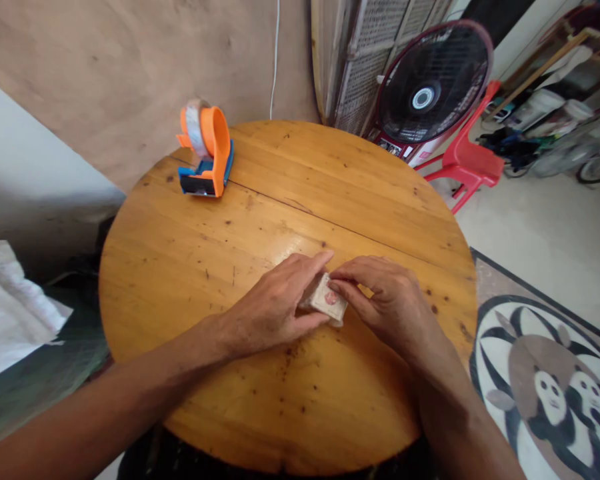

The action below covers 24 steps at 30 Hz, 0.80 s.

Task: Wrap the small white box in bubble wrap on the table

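Note:
A small pale packet with a red mark [326,300] lies on the round wooden table [240,253], near its middle front. My left hand [275,303] curls around the packet's left side, thumb under it and fingers over its top. My right hand [385,300] pinches the packet's right edge with fingertips pressed together. Both hands hold it just above or on the tabletop; I cannot tell which. An orange and blue tape dispenser [206,150] with a roll of clear tape stands at the table's far left, well away from both hands.
A black floor fan [430,90] and a red plastic chair [467,163] stand beyond the table's far right. A panda-patterned rug [545,387] covers the floor at the right. White cloth [10,307] lies at the left. A plywood wall rises behind the table.

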### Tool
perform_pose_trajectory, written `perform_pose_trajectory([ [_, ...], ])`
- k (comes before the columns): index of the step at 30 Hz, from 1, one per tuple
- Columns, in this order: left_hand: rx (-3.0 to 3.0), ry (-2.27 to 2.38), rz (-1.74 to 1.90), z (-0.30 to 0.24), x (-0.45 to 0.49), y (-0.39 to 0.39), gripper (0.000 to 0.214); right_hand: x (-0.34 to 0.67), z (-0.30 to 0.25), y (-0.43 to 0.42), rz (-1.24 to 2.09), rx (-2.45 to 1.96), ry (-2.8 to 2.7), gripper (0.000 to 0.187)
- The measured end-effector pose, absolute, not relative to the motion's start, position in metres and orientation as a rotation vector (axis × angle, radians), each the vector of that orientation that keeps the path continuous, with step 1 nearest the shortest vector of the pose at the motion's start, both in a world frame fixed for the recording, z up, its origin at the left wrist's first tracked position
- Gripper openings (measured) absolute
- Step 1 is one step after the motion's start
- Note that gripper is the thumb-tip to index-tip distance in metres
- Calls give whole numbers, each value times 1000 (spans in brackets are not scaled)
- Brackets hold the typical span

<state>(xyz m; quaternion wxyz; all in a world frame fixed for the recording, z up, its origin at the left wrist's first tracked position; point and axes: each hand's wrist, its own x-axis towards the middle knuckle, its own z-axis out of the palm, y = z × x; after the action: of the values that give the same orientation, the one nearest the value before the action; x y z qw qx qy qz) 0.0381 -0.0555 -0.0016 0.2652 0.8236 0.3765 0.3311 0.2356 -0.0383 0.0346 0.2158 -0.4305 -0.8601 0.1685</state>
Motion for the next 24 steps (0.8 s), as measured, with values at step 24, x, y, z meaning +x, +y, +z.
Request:
perform_pose_trajectory([
  [24,2213,1038,867,-3,38,-55,74,231,37,-39,516,-1293,-2356,12],
])
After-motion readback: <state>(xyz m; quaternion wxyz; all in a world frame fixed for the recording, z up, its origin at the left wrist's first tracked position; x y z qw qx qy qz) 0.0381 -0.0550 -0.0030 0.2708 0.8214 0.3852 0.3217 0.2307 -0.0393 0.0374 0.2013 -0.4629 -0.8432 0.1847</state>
